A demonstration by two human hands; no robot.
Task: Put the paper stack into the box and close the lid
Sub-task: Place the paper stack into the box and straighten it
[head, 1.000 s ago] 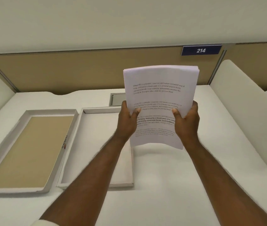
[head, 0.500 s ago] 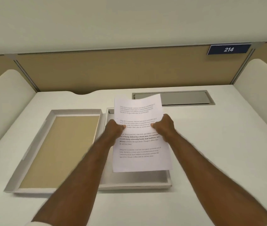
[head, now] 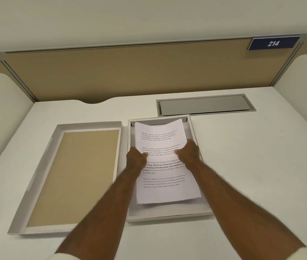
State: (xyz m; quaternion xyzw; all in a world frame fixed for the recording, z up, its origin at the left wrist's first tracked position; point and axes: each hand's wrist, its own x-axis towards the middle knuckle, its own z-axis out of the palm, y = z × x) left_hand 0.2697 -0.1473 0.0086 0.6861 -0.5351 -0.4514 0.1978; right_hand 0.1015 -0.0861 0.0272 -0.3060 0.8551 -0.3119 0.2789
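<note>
A stack of white printed paper (head: 164,177) lies lengthwise inside the shallow white box (head: 167,215) at the middle of the desk. Its far end curls up slightly near the box's far wall. My left hand (head: 136,159) grips the stack's left edge and my right hand (head: 189,153) grips its right edge, thumbs on top of the page. To the left of the box the lid (head: 73,177) lies upside down, showing a tan inside with a white rim.
A grey cable hatch (head: 205,105) is set into the white desk (head: 261,175) just behind the box. Tan partition panels (head: 130,72) with a blue "214" sign (head: 272,43) close off the back. White rounded side dividers (head: 0,117) stand at left and right.
Both hands have brought the paper stack down from in front of me, where it was held upright, and lowered it flat into the box. The view has shifted so the box is centred.
</note>
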